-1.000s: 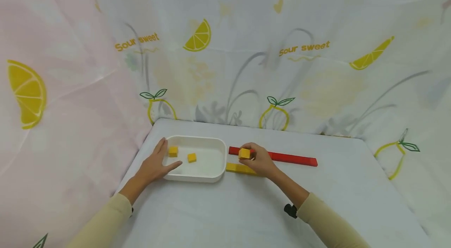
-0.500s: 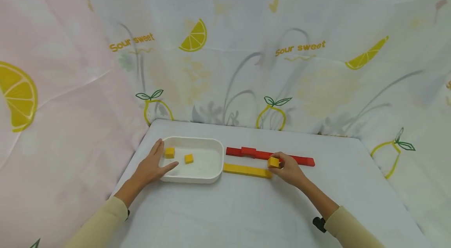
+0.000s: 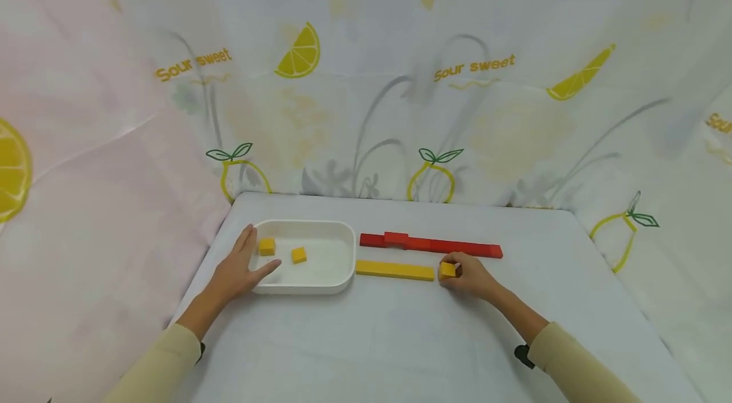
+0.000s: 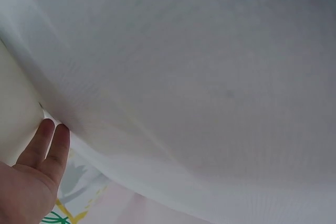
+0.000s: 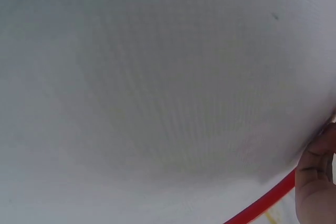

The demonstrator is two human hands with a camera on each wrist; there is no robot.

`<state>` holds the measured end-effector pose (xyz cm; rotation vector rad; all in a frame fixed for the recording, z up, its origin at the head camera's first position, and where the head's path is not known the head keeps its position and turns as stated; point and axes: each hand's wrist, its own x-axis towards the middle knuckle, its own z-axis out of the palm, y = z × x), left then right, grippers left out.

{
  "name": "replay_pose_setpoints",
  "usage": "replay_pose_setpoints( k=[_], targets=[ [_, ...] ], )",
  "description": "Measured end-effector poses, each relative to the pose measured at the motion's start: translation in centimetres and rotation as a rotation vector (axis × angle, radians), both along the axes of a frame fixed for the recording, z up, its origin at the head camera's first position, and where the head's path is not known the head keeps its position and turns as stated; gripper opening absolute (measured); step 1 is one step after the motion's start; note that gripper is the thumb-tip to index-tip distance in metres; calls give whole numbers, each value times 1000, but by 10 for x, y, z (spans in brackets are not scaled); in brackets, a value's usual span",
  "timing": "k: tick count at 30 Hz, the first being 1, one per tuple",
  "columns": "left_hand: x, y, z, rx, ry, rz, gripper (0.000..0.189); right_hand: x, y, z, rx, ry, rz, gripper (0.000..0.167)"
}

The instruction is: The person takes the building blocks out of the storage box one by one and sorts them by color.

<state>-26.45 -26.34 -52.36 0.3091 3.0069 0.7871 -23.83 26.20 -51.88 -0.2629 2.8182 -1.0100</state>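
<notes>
My right hand [image 3: 472,276] pinches a yellow cube [image 3: 448,270] low over the table, just past the right end of a row of yellow blocks [image 3: 394,269]. A narrow gap shows between cube and row. Over at the left, my left hand [image 3: 230,274] rests against the end of a white tray [image 3: 328,288], its fingers straight along the side and its thumb reaching over the front rim. Two loose yellow cubes lie in the tray, one [image 3: 267,246] near my left fingers and another [image 3: 299,255] farther in. The right wrist view catches only part of the right hand [image 5: 317,177].
A longer row of red blocks [image 3: 452,248] runs behind the yellow one, with a raised red block [image 3: 396,239] near its left end. White cloth covers the table [image 3: 366,339]. A lemon-print curtain [image 3: 354,104] hangs behind it.
My right hand has carried the yellow cube rightward from above the yellow row, then down to the row's right end. The left hand stays at the tray while the head view shifts slightly.
</notes>
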Motion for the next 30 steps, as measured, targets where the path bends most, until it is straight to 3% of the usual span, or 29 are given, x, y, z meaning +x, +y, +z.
replay_pose_setpoints(
  k=[14, 30],
  targets=[
    [-2, 0, 0, 13, -13, 5, 111, -5, -5, -1, 3, -71, 25, 36],
    [-3, 1, 2, -9, -17, 12, 110, -5, -10, 2, 0, -77, 31, 37]
  ],
)
